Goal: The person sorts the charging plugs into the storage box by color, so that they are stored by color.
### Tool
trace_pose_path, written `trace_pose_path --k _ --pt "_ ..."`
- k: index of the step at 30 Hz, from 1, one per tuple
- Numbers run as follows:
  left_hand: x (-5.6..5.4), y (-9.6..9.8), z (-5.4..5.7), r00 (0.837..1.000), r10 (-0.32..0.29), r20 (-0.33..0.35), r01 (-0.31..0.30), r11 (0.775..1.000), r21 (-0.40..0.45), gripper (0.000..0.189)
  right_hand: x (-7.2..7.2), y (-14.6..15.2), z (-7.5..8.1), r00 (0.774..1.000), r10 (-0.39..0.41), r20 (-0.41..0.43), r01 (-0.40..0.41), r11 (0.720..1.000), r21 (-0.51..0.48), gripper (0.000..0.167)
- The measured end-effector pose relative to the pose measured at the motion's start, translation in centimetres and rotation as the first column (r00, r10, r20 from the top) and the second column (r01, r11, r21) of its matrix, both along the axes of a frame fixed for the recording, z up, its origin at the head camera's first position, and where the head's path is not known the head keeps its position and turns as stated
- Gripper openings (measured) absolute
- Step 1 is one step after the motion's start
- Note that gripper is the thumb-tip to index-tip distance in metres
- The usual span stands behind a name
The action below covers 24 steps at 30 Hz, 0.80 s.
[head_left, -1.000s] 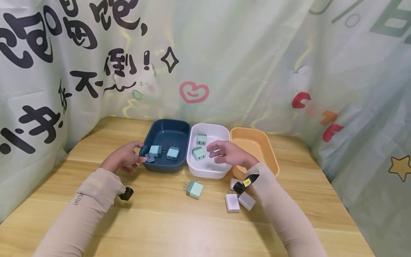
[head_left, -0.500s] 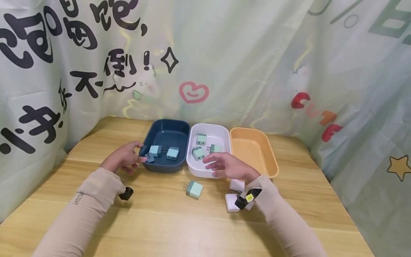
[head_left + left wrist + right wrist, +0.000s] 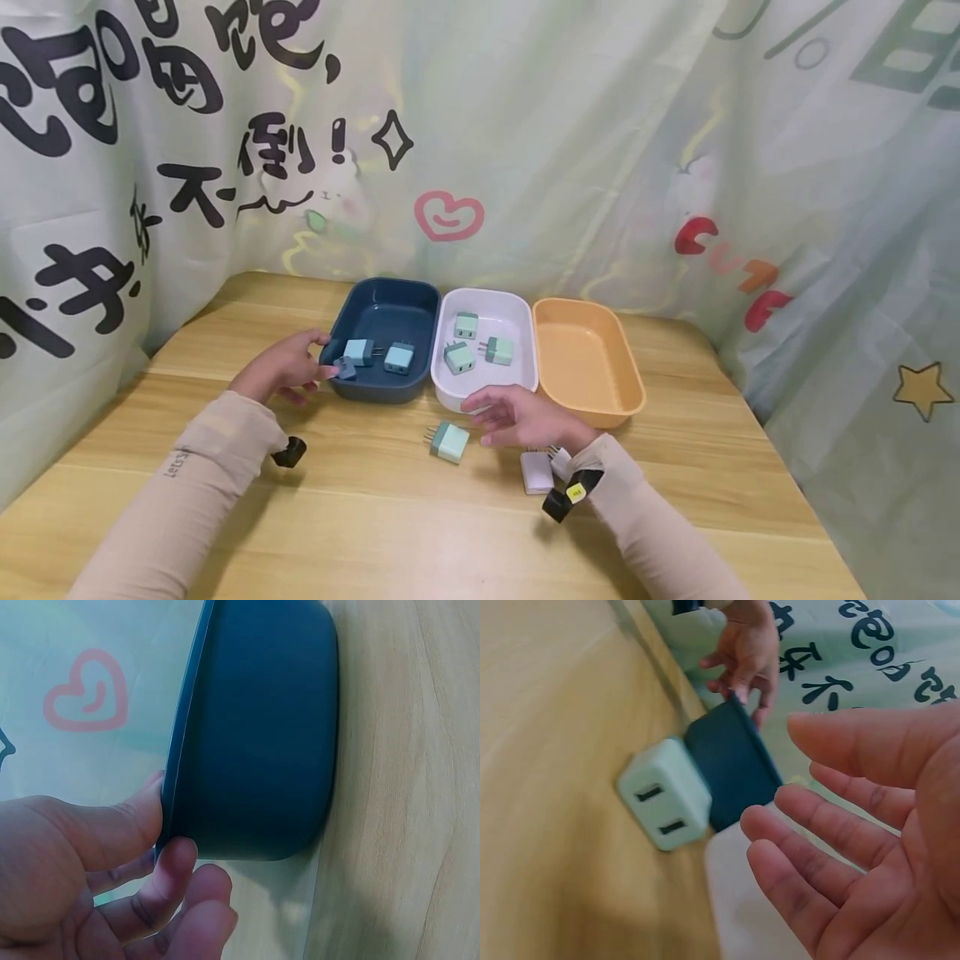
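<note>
At the near left corner of the dark blue tray [image 3: 385,392], my left hand [image 3: 288,367] pinches the rim between thumb and fingers, as the left wrist view shows. Inside that tray lie two light blue chargers [image 3: 399,358] and a smaller grey-blue piece [image 3: 345,367] beside my fingertips. My right hand [image 3: 525,415] holds nothing, its fingers spread and slightly bent, over the front edge of the white tray [image 3: 447,392]. Just left of its fingertips, a mint green charger [image 3: 450,442] lies on the table, prongs pointing left; its two USB ports show in the right wrist view.
Three mint green chargers [image 3: 460,357] sit in the white tray. To the right stands an orange tray [image 3: 588,367]. White chargers [image 3: 537,472] lie on the wooden table [image 3: 390,517], partly hidden by my right wrist. A printed curtain [image 3: 570,150] hangs behind.
My right hand has drawn back from inside the white tray toward its front edge and the green charger, uncovering a third charger in the tray. My left hand keeps its place on the rim.
</note>
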State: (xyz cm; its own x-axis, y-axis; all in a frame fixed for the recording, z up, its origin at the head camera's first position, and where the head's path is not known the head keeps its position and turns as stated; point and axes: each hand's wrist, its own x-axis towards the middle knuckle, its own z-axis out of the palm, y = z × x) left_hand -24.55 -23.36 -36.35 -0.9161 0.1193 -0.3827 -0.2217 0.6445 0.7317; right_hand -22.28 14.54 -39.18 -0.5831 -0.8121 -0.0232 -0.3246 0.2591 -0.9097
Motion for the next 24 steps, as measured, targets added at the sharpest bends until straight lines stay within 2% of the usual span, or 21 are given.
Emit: trace_pose_path --k 7,10,13,16,20,24 --pt "0.1 -0.2 0.1 1.000 0.014 0.003 -0.014 1.000 -0.004 0.069 0.6 -0.9 -1.3 0.999 0.001 -0.042 0.001 0.998 0.058 0.054" --pt "0.2 -0.2 0.1 1.000 0.018 0.003 -0.018 1.000 -0.003 0.068 0.7 -1.4 -1.8 0.995 -0.014 -0.102 0.024 0.995 0.092 0.055" --pt "0.2 -0.3 0.0 1.000 0.018 0.000 -0.018 1.000 0.000 0.068 0.8 -1.8 -2.4 0.981 -0.016 -0.193 0.041 0.991 0.124 0.056" --pt "0.2 -0.2 0.0 1.000 0.019 0.002 -0.019 1.000 0.003 0.068 0.9 -2.2 -3.0 0.969 -0.001 -0.248 0.037 0.989 0.141 0.060" --pt "0.2 -0.1 0.0 1.000 0.019 0.006 -0.019 1.000 0.002 0.068 1.1 -2.7 -3.5 0.971 0.011 -0.238 0.027 0.988 0.153 0.067" --pt "0.1 0.0 0.0 1.000 0.015 0.004 -0.015 1.000 0.001 0.068 1.3 -2.9 -3.7 0.970 -0.014 -0.244 0.053 0.987 0.154 0.063"
